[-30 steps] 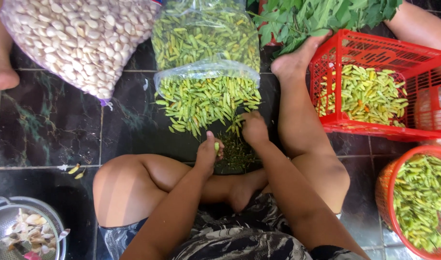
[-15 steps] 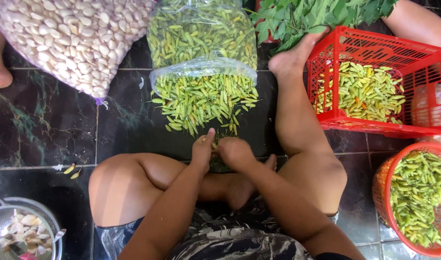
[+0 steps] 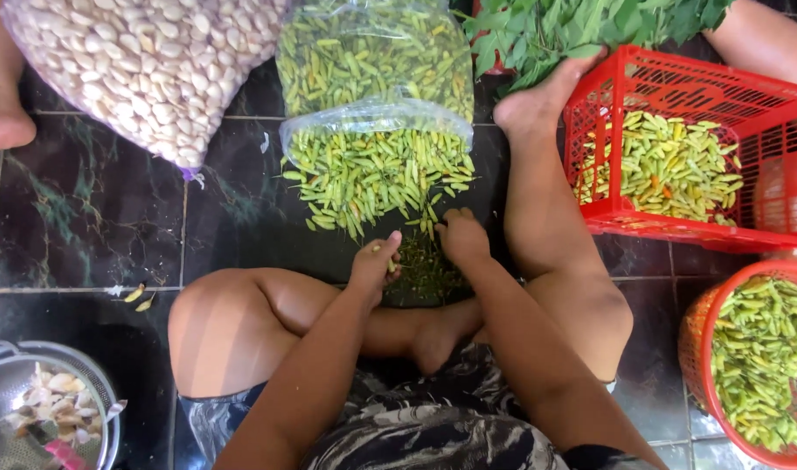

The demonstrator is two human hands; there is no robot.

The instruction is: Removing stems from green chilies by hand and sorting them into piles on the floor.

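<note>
Green chilli (image 3: pixel 379 250) in left hand (image 3: pixel 374 265) points up-left.

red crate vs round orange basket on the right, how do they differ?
The red crate is rectangular with straight lattice walls; the orange basket is round. The crate lies wholly in view, further from the person; the basket is cut off by the frame edge, nearer. Both hold green chillies.

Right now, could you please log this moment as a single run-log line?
left hand: holds green chili | right hand: at spilled chili pile | stems heap between hands | red crate at right, part-filled
</note>
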